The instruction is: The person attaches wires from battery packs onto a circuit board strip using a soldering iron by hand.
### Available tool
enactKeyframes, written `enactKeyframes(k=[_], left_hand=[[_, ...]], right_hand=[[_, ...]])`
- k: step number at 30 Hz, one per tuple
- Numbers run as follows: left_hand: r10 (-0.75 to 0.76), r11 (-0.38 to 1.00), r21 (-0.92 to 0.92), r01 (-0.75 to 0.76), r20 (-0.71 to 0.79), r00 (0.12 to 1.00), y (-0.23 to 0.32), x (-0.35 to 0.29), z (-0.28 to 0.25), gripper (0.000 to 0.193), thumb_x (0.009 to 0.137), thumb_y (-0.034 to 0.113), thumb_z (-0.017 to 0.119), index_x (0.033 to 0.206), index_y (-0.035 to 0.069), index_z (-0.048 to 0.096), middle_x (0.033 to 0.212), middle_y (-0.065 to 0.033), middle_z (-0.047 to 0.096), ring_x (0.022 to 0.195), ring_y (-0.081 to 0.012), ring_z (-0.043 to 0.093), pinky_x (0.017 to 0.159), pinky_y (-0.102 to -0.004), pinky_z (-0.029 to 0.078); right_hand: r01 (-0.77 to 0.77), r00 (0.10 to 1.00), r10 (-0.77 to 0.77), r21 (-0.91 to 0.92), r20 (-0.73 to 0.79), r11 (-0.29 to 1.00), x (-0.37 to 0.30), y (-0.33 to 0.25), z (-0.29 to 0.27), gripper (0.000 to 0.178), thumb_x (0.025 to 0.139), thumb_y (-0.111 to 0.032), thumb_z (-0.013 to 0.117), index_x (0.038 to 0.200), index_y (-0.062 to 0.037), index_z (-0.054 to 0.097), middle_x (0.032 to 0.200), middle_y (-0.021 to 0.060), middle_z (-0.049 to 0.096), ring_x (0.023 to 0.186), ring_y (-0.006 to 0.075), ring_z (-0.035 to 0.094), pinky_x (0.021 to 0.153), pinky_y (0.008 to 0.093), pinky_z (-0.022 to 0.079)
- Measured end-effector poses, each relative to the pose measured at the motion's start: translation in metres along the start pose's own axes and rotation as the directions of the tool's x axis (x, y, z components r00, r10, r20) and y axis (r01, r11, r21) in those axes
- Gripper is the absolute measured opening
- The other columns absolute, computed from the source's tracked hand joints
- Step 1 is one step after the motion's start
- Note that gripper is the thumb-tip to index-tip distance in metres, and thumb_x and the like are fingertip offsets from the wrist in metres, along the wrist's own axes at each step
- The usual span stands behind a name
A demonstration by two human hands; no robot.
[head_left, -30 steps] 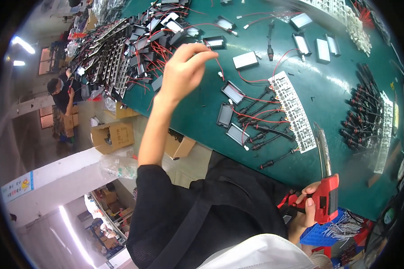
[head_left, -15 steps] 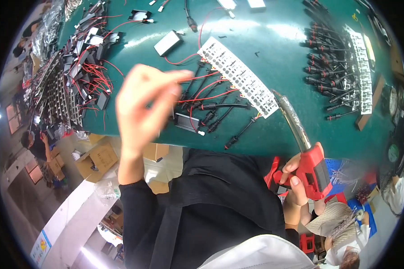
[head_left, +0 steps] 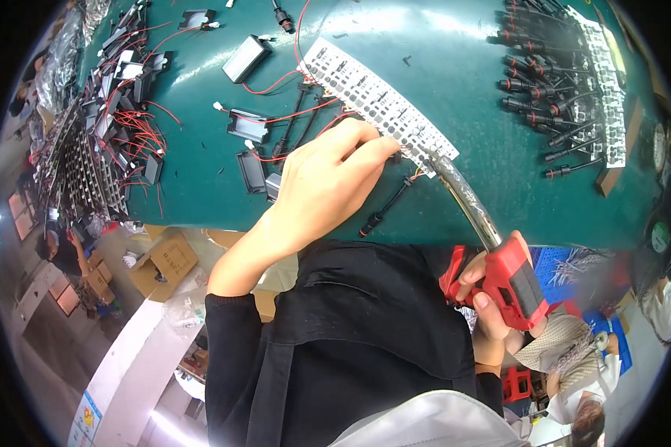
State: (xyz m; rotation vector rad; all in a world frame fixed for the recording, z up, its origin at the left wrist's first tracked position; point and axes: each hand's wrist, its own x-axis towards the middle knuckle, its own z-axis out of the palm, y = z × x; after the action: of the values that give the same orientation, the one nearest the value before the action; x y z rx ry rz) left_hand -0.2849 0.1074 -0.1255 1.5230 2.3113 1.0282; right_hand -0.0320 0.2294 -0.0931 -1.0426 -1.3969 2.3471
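My right hand (head_left: 490, 316) grips a red-handled soldering gun (head_left: 516, 281) with a long metal barrel. Its tip meets the lower right end of a white, slightly curved circuit board strip (head_left: 373, 97) on the table. At the strip's near edge my left hand (head_left: 324, 175) pinches with thumb and forefinger; what sits between them is too small to make out. Black cables with connectors, such as the near cable (head_left: 385, 208), run from that edge, some hidden by my left hand. Small black cases (head_left: 247, 127) with red wires lie left of the strip.
The green table (head_left: 194, 141) carries a heap of black cases with red wires (head_left: 127, 112) at left. At right lies another white board strip (head_left: 611, 112) with several black connector cables (head_left: 537, 97). Cardboard boxes (head_left: 164, 264) stand beyond the near edge; another person (head_left: 585, 402) is at lower right.
My left hand has come down and right from the air to the strip's near edge. The soldering tip has shifted slightly left onto the strip's end. The table scene has shifted a little left.
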Motion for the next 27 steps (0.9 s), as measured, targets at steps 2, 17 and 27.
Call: enactKeyframes(k=[2, 17, 27], left_hand=[[0.019, 1.000, 0.016, -0.019, 0.016, 1.000, 0.000, -0.001, 0.000, 0.026, 0.072, -0.004, 0.069, 0.095, 0.008, 0.067, 0.081, -0.0048, 0.058, 0.068, -0.0199, 0.060, 0.058, -0.0290, 0.049], [0.008, 0.996, -0.093, -0.008, 0.004, 1.000, -0.005, -0.007, 0.001, 0.027, 0.069, -0.008, 0.068, 0.092, 0.007, 0.070, 0.074, -0.0030, 0.053, 0.059, -0.0141, 0.052, 0.051, -0.0264, 0.043], [0.071, 0.997, 0.000, -0.071, 0.052, 0.996, -0.004, -0.005, -0.001, 0.030, 0.066, -0.007, 0.069, 0.094, 0.007, 0.069, 0.072, -0.0034, 0.050, 0.055, -0.0164, 0.054, 0.048, -0.0291, 0.044]], right_hand=[[0.001, 1.000, -0.001, -0.007, 0.010, 1.000, 0.001, 0.001, -0.001, 0.086, 0.075, -0.012, 0.072, 0.144, 0.0014, 0.022, 0.089, 0.0158, 0.064, 0.068, 0.0210, 0.061, 0.061, 0.0301, 0.052], [0.122, 0.991, -0.126, -0.109, -0.036, 0.987, 0.001, 0.003, 0.009, 0.085, 0.075, -0.018, 0.065, 0.142, 0.0053, 0.018, 0.080, 0.0127, 0.059, 0.057, 0.0190, 0.056, 0.062, 0.0331, 0.049], [0.078, 0.996, -0.072, -0.135, 0.044, 0.988, -0.006, 0.008, 0.005, 0.069, 0.077, -0.004, 0.066, 0.138, 0.0061, 0.035, 0.083, 0.0141, 0.067, 0.069, 0.0177, 0.066, 0.061, 0.0266, 0.055]])
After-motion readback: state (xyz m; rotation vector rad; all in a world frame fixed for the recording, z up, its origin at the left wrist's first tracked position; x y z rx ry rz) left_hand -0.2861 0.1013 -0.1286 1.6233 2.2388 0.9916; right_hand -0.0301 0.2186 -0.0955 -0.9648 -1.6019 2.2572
